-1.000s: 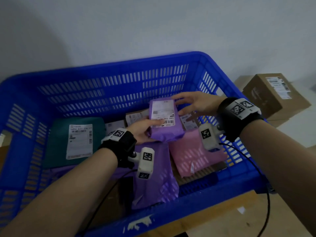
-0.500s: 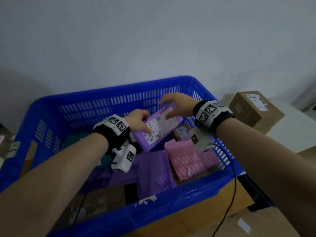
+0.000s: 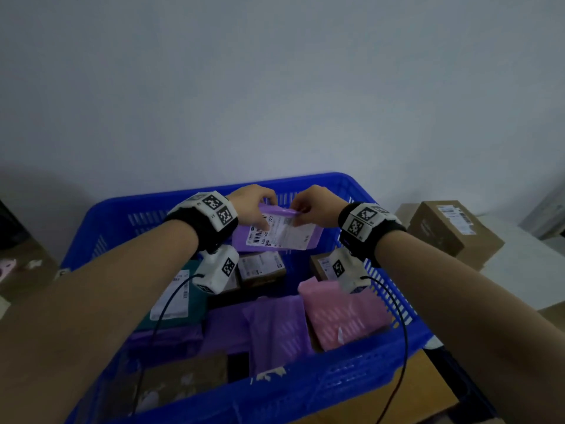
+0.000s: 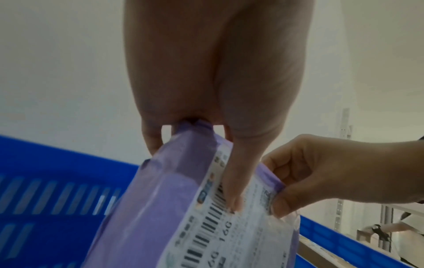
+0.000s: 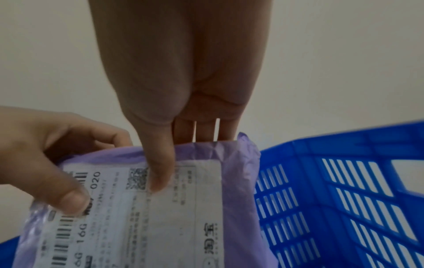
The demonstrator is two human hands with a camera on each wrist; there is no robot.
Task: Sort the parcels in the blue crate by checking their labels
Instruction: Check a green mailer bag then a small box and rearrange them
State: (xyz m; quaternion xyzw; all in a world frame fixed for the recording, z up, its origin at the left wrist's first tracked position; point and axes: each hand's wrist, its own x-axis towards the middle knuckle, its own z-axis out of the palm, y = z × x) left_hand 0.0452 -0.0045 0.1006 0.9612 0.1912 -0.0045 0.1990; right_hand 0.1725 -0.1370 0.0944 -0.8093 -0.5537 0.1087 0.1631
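Purple parcel (image 3: 276, 231) above blue crate (image 3: 406, 338), pinched at its top edge by both hands: left hand (image 3: 250, 198), right hand (image 3: 318, 205).

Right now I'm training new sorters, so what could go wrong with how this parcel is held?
Both thumbs lie on the label, so part of it may be misread. The left hand and right hand only pinch the purple parcel at its top edge; it could slip into the blue crate.
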